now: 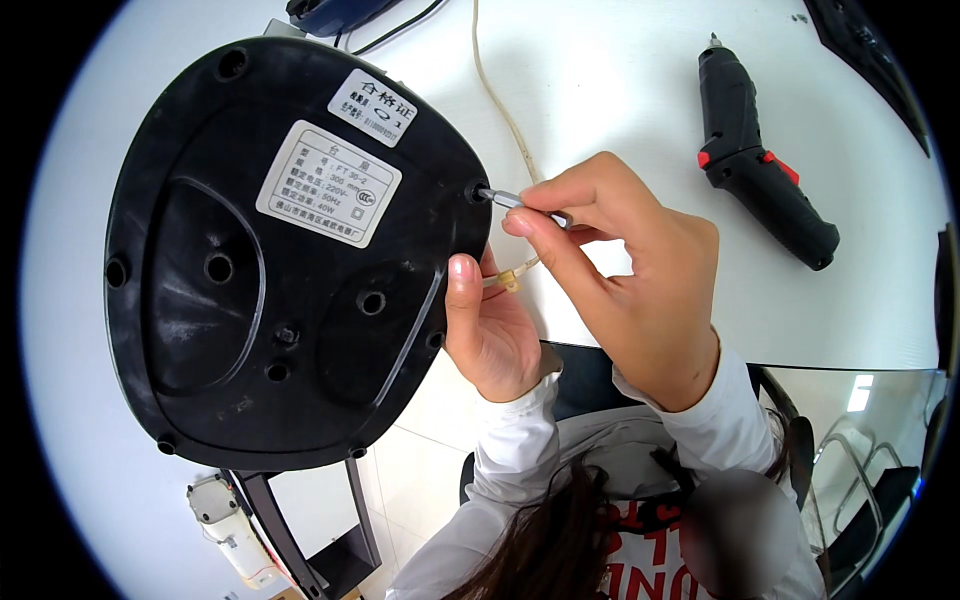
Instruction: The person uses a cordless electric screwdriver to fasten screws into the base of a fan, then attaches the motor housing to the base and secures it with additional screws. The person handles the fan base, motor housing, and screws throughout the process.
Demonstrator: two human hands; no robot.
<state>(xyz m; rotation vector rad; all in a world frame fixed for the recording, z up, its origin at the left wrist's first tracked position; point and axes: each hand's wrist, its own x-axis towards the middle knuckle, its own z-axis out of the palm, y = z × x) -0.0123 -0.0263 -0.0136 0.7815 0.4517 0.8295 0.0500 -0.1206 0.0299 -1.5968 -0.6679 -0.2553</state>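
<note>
A black plastic fan base (300,300) is tipped up with its underside toward me. Screw holes dot this face, and two white labels are stuck near its top. My left hand (495,340) grips the base's right edge, thumb on the near side and the other fingers mostly hidden behind it. Between thumb and fingertips my right hand (645,270) pinches a short metal screwdriver bit (507,199). Its tip is at the hole in the base's upper right edge; how deep it sits I cannot tell. A pale cord (497,90) runs behind both hands.
On the white table (620,90) at right lies a black cordless screwdriver (750,150) with red buttons. A dark blue object (335,15) with a black cable is at the far edge. Below left stand a black frame (350,555) and a white device (235,535).
</note>
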